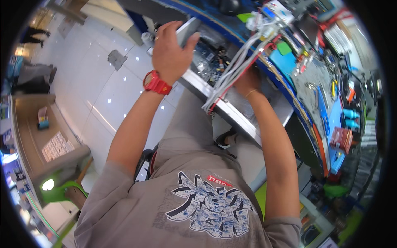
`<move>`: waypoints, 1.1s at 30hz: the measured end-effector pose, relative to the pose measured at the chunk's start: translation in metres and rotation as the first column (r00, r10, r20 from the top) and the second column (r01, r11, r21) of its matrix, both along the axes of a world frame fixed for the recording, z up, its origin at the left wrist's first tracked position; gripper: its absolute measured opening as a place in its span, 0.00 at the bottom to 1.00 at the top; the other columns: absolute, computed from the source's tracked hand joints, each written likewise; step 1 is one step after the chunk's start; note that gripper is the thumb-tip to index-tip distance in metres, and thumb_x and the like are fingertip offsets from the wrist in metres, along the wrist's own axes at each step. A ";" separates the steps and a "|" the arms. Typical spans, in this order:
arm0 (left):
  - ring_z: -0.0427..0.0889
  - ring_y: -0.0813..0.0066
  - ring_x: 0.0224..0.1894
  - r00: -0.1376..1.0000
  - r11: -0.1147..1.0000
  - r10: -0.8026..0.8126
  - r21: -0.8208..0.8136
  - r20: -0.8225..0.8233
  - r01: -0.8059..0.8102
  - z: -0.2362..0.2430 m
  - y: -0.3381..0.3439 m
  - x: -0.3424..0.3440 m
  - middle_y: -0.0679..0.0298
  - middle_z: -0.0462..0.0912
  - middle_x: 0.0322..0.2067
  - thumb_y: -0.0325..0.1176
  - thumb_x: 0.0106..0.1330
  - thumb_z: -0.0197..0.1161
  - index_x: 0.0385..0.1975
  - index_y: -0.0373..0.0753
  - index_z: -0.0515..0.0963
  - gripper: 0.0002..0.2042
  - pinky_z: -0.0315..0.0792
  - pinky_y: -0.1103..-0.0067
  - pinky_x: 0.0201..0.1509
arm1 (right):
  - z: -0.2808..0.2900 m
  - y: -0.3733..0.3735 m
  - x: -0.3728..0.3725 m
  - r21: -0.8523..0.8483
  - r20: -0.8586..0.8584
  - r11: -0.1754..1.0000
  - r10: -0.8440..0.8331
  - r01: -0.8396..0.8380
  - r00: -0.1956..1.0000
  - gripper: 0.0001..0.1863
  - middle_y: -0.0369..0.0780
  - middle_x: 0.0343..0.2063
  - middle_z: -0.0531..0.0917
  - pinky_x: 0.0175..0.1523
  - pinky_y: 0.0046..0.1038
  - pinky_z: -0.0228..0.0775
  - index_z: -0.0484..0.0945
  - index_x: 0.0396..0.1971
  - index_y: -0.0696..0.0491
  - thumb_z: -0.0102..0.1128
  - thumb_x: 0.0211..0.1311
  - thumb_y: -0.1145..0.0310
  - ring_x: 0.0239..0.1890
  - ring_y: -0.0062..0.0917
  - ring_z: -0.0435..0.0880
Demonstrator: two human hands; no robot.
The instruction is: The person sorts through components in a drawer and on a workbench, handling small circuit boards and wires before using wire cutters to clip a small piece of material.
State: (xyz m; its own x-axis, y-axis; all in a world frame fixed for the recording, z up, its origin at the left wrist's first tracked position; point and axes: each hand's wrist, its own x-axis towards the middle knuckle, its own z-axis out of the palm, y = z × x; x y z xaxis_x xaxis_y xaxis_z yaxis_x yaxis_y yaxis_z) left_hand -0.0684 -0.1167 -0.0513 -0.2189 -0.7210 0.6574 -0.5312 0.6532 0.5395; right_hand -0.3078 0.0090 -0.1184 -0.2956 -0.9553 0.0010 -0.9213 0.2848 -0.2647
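Note:
My left hand (173,51), wearing a red watch, has its fingers curled over the upper left end of an open drawer (223,106) beneath the blue desk edge. My right hand (247,82) reaches into the drawer, its fingers hidden in shadow and behind cables. Clear plastic bags and small dark parts (217,64) lie inside the drawer. A bundle of white and red cables (229,80) hangs from the desktop across the drawer's front edge, just left of my right hand.
The cluttered desk (312,72) holds tools, small bottles (350,118) and a blue pad. A tan counter (31,124) and green chair (62,188) stand at left on the tiled floor (107,99). Another person's legs (37,35) show at the far upper left.

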 end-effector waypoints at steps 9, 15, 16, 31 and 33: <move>0.82 0.51 0.55 0.999 0.999 0.004 0.037 -0.042 -0.003 0.000 0.001 0.003 0.53 0.81 0.56 0.51 0.67 0.72 0.55 0.36 0.78 0.27 0.78 0.65 0.55 | -0.028 0.016 -0.049 -0.040 -0.113 0.996 0.079 -0.084 0.990 0.14 0.52 0.48 0.87 0.55 0.45 0.80 0.82 0.51 0.51 0.59 0.69 0.66 0.53 0.49 0.85; 0.82 0.51 0.56 0.997 0.999 -0.017 0.027 -0.071 0.019 0.000 0.001 0.004 0.54 0.80 0.57 0.52 0.67 0.72 0.56 0.36 0.77 0.28 0.78 0.64 0.55 | -0.051 0.004 -0.080 0.019 -0.548 0.997 0.070 -0.072 0.833 0.17 0.53 0.49 0.86 0.58 0.49 0.78 0.80 0.55 0.53 0.59 0.69 0.64 0.54 0.52 0.85; 0.82 0.50 0.56 0.998 0.999 -0.015 0.041 -0.067 0.018 0.000 0.002 0.005 0.54 0.80 0.57 0.52 0.67 0.72 0.56 0.36 0.77 0.28 0.78 0.64 0.56 | -0.046 0.001 -0.074 0.029 -0.342 0.998 0.066 -0.059 0.937 0.19 0.53 0.49 0.86 0.58 0.48 0.78 0.80 0.55 0.53 0.61 0.68 0.62 0.54 0.52 0.85; 0.79 0.47 0.58 0.999 0.998 -0.027 0.066 0.040 0.024 0.003 0.004 0.000 0.50 0.79 0.57 0.49 0.66 0.73 0.57 0.34 0.76 0.28 0.76 0.60 0.59 | -0.034 -0.040 -0.039 0.083 0.315 0.997 -0.036 0.011 0.948 0.24 0.51 0.60 0.81 0.71 0.41 0.68 0.81 0.61 0.49 0.60 0.73 0.51 0.65 0.44 0.78; 0.80 0.47 0.58 0.997 0.996 -0.062 0.072 0.040 0.060 0.004 0.003 -0.001 0.50 0.79 0.58 0.50 0.67 0.72 0.57 0.34 0.76 0.28 0.76 0.60 0.60 | -0.037 -0.042 -0.043 0.076 0.246 0.991 0.086 -0.108 0.965 0.25 0.51 0.65 0.77 0.74 0.44 0.64 0.77 0.64 0.50 0.57 0.74 0.51 0.69 0.46 0.74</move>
State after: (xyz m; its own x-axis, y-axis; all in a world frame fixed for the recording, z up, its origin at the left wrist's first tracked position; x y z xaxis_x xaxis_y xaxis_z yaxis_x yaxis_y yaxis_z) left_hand -0.0692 -0.1138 -0.0476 -0.2902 -0.7497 0.5948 -0.5147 0.6463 0.5634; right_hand -0.3506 -0.0330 -0.1553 -0.1823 -0.9725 -0.1447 -0.8573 0.2293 -0.4608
